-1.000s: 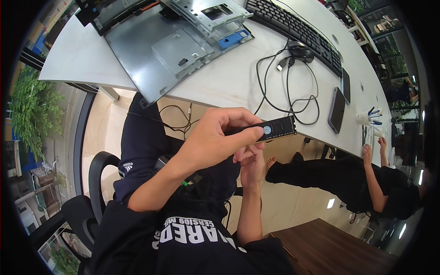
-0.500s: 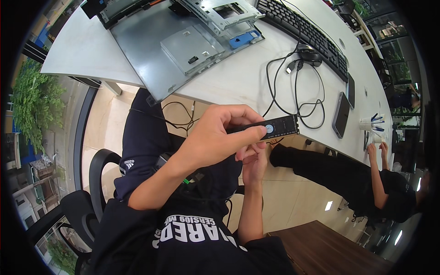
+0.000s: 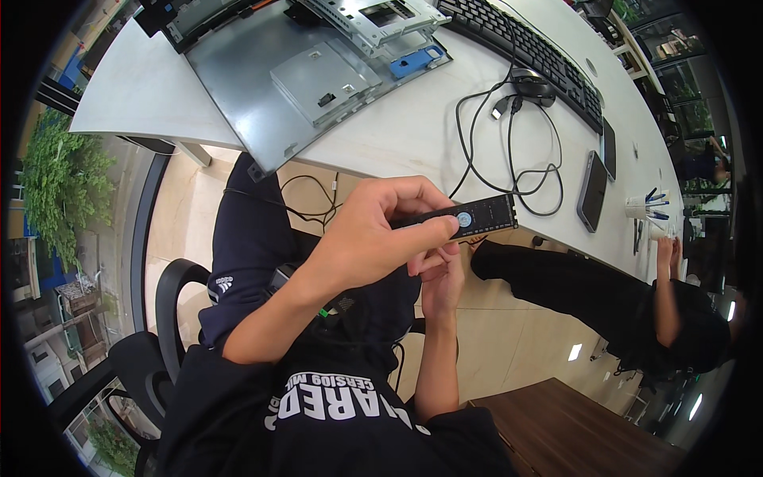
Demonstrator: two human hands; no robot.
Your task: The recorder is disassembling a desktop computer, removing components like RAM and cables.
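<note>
Over my lap, my left hand (image 3: 373, 230) grips a black memory module (image 3: 485, 216) with a round pale-blue sticker. Its thumb presses on the face near the sticker, and the fingers lie behind the far edge. The module's right end sticks out past the thumb; its left end is hidden by the hand. My right hand (image 3: 442, 282) is just below, fingers curled close under the module and the left hand. Its fingertips are partly covered, so whether it touches the module or holds anything cannot be made out.
An open metal computer case (image 3: 246, 87) with a blue latch (image 3: 416, 61) lies on the white table (image 3: 381, 155). Right of it are a black keyboard (image 3: 548, 67), a mouse (image 3: 531, 87) with tangled cables, a phone (image 3: 591, 192) and a pen cup (image 3: 638, 208). Another person (image 3: 675, 318) sits at the right.
My hands and the memory module stay almost in place. The view has shifted slightly, so the table things sit a little further left. The other person's arms have moved slightly.
</note>
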